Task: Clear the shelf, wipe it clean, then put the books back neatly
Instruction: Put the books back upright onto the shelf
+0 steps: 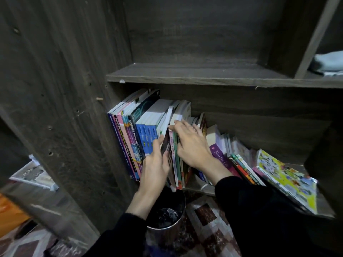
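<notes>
Shelving point(204, 78) of dark wood fills the view. In its lower compartment, books point(133, 130) stand upright at the left, while thinner ones lean rightward, ending in a yellow picture book point(285, 180) lying nearly flat. Below the shelf edge a metal bucket point(172, 232) stands on patterned flooring. The left hand point(155, 167) grips a dark slim book point(165, 143), its fingers along the cover. The right hand point(193, 147) curls its fingers point(176, 127) over the tops of neighbouring books. A pale cloth point(328, 64) lies upper right.
</notes>
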{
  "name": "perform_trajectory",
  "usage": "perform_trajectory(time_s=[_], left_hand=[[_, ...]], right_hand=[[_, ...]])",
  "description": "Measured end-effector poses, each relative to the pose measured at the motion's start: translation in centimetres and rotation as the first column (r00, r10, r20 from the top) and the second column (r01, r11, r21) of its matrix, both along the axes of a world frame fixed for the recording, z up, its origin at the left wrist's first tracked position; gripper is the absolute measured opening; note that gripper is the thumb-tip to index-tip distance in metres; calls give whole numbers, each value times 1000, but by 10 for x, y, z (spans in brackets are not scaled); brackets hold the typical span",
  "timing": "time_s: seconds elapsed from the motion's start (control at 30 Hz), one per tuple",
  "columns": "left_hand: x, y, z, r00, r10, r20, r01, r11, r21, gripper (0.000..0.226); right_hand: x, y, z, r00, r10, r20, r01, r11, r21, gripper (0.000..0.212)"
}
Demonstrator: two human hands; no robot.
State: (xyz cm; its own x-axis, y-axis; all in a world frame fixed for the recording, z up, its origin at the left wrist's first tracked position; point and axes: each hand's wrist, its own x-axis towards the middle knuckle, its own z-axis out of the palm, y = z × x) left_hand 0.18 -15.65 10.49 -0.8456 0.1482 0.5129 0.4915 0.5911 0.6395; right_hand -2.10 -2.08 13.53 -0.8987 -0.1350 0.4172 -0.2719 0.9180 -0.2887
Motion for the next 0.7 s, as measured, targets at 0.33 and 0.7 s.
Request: perform_trajectory(time_s=[0.33, 0.7], left_hand=[[16, -18, -8, 999, -29, -18, 28, 999, -21, 68], [53, -19, 44, 962, 88, 259, -75, 996, -57, 62]], right_hand=[[3, 6, 1, 996, 79, 31, -69, 968, -242, 63], [-25, 34, -24, 973, -88, 215, 68, 993, 101, 52]])
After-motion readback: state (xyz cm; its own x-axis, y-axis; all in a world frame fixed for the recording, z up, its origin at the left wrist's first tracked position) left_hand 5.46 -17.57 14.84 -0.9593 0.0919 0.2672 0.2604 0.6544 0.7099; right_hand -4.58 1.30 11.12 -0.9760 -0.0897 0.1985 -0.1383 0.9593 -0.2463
